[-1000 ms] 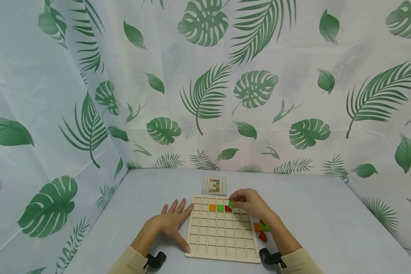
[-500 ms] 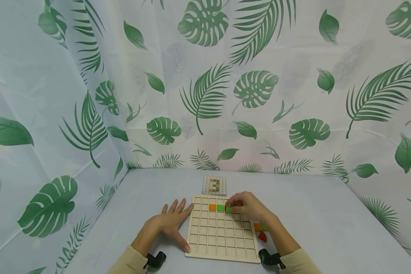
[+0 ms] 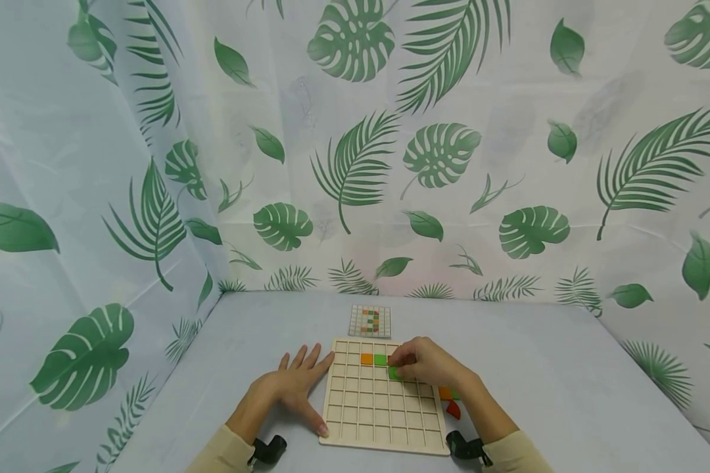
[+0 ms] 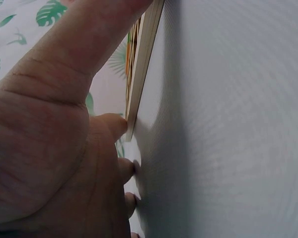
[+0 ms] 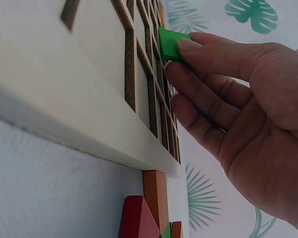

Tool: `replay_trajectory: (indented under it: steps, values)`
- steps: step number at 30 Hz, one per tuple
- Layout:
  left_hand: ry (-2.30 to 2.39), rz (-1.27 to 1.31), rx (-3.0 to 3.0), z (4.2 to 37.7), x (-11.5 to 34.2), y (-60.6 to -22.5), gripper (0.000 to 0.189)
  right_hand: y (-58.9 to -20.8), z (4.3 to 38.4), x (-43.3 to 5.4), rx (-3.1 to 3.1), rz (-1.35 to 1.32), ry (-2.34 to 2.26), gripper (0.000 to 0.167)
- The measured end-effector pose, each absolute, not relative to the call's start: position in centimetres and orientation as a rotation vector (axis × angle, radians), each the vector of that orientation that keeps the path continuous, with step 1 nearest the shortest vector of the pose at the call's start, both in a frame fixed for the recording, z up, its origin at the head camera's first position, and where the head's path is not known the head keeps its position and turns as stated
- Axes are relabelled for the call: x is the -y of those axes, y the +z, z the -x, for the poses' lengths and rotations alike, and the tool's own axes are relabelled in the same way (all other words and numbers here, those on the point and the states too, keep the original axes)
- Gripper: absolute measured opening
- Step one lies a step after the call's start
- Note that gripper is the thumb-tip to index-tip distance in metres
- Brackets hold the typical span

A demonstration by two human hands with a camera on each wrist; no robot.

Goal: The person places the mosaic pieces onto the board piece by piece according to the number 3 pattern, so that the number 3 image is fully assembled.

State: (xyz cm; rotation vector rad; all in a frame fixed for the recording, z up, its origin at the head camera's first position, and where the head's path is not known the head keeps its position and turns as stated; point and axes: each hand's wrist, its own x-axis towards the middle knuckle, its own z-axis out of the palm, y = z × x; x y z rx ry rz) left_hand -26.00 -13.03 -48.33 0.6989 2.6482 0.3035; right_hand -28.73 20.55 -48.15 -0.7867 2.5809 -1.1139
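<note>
A pale wooden grid board (image 3: 384, 410) lies on the table. My right hand (image 3: 430, 363) pinches a green square tile (image 5: 171, 43) between thumb and fingers, over the board's upper middle, just below the row of placed tiles. In that row sit an orange tile (image 3: 367, 359) and a green tile (image 3: 380, 360); the red piece beside them is mostly hidden by the right fingers. Spread fingers mark my left hand (image 3: 298, 381), resting at the board's left edge. Its thumb (image 4: 84, 44) touches the board's side in the left wrist view.
Behind the board lies a small pattern card (image 3: 370, 320) with a coloured grid. To the right of the board, partly behind the right forearm, are loose pieces: an orange block (image 5: 156, 198), a red quarter-round piece (image 3: 453, 410) and some green. A leaf-patterned curtain (image 3: 355, 164) surrounds the table.
The right hand has brought the green tile down from the top row, past the red piece, to the row below. The left hand has stayed still.
</note>
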Motion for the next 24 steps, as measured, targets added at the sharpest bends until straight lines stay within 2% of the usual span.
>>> replay_trajectory:
  steps: [24]
  values:
    - [0.333,-0.674,-2.632,26.21,13.08,-48.54,0.142,-48.04,28.32,-20.01,-2.725,0.851,-0.974,0.010]
